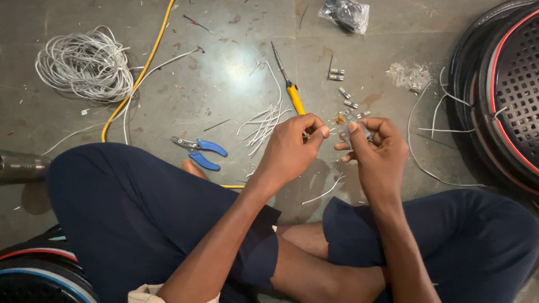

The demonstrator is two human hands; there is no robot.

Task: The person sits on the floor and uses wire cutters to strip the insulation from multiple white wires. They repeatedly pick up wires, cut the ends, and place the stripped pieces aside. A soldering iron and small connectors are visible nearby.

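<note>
Broadly, from largest thing to smallest:

- Grey floor point(224, 84): a tiled, scuffed surface on which the person sits cross-legged, both knees in dark blue shorts point(129, 207).
- Black perforated basket point(505, 90): a round stack with a red rim at the far right edge, well apart from the hands.
- Coil of white wire point(84, 64): a loose bundle at the far left, with a yellow cable point(147, 62) running past it just to its right.
- Left hand point(295, 148): raised over the floor in the middle, fingers curled with thumb and forefinger pinched together at the tips; what they pinch is too small to tell.
- Right hand point(379, 148): just right of the left hand, fingers curled around a small clear piece point(359, 132) held at the fingertips; the two hands nearly meet.
- Blue-handled pliers point(201, 152): lying left of the left hand, near the left knee.
- Yellow-handled screwdriver point(289, 84): lying beyond the left hand, its shaft pointing far.
- Clear plastic bag point(344, 14): at the far edge, holding dark parts.
- Cut white wire pieces point(264, 123): scattered just left of the left hand.
- Small metal connectors point(343, 92): several strewn on the floor just beyond the hands.
</note>
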